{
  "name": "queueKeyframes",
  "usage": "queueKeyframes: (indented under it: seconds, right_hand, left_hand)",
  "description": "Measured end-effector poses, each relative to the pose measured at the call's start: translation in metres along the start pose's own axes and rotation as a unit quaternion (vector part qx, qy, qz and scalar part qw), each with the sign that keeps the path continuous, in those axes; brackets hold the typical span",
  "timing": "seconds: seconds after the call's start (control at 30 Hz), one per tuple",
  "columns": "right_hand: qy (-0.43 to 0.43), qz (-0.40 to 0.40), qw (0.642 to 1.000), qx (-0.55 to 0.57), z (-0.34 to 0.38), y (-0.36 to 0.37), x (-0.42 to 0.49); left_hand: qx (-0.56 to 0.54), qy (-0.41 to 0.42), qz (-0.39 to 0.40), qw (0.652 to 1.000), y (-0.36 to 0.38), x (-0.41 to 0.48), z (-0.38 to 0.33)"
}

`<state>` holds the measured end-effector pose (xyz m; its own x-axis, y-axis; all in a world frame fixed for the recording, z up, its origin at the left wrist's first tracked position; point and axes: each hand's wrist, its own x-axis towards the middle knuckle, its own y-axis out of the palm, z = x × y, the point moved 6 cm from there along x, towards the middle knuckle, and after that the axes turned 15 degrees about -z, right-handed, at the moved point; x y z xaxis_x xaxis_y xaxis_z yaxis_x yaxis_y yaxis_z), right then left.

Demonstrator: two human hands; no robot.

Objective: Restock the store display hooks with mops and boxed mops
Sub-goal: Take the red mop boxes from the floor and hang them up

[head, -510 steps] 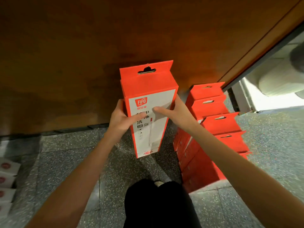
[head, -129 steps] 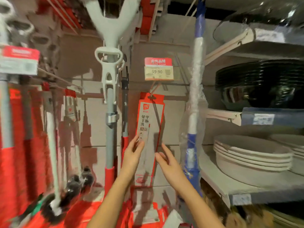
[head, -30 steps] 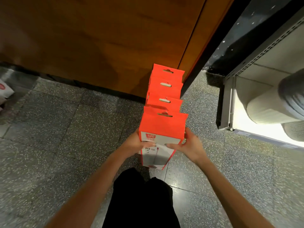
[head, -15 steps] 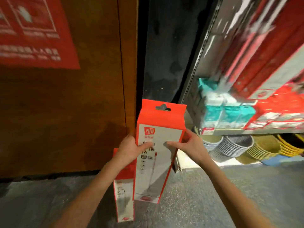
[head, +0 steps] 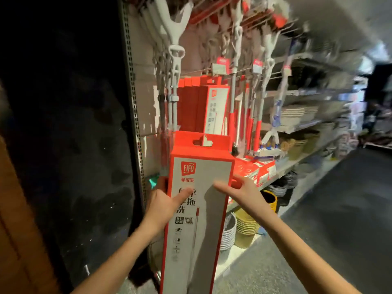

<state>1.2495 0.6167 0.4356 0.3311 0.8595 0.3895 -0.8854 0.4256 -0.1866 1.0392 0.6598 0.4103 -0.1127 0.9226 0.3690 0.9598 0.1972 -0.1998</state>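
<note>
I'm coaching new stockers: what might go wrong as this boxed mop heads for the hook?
The hook's hanging boxes already look packed, so the hang tab may not catch and the boxed mop could drop. Both the left hand and right hand grip its upper part; the long lower end might swing into the stacked baskets.

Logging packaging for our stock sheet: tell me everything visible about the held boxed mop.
The boxed mop is a tall, narrow, cardboard-looking carton: red edges, red slotted hang tab on top, pale grey front with FIFO logo, Chinese lettering and a mop drawing. Closed, nearly upright. The left hand and right hand grip its sides, thumbs on front.
</note>
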Motion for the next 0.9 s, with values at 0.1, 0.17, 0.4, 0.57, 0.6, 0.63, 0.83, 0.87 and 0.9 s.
queueKeyframes:
  seconds: [0.1, 0.17, 0.4, 0.57, 0.6, 0.63, 0.83, 0.87, 0.9]
  right_hand:
    - [0.009, -0.040, 0.999, 0.004, -0.021, -0.068, 0.039]
    - [0.006, -0.055, 0.998, 0.011, -0.041, -0.122, 0.069]
    - [0.034, -0.053, 0.998, -0.004, -0.118, -0.273, 0.159]
    - [0.057, -0.099, 0.993, 0.012, -0.159, -0.351, 0.239]
    - [0.054, -0.103, 0.993, 0.015, -0.166, -0.364, 0.257]
    - [0.051, -0.107, 0.993, 0.010, -0.172, -0.376, 0.276]
    - [0.027, -0.103, 0.994, 0.003, -0.224, -0.431, 0.394]
    - [0.028, -0.100, 0.995, 0.011, -0.236, -0.439, 0.418]
    - [0.029, -0.094, 0.995, 0.016, -0.248, -0.447, 0.442]
  left_hand:
    - [-0.022, 0.021, 0.014, 0.999, 0.084, 0.024, -0.022]
    - [-0.040, 0.030, 0.024, 0.998, 0.152, 0.038, -0.044]
    - [-0.096, 0.081, 0.036, 0.991, 0.342, 0.077, -0.116]
    - [-0.090, 0.093, 0.038, 0.991, 0.462, 0.121, -0.143]
    - [-0.085, 0.090, 0.041, 0.991, 0.485, 0.132, -0.144]
    - [-0.082, 0.086, 0.039, 0.992, 0.507, 0.144, -0.146]
    - [-0.076, 0.072, 0.016, 0.994, 0.634, 0.229, -0.135]
    - [-0.076, 0.075, 0.013, 0.994, 0.655, 0.244, -0.135]
    - [-0.077, 0.080, 0.013, 0.994, 0.677, 0.259, -0.133]
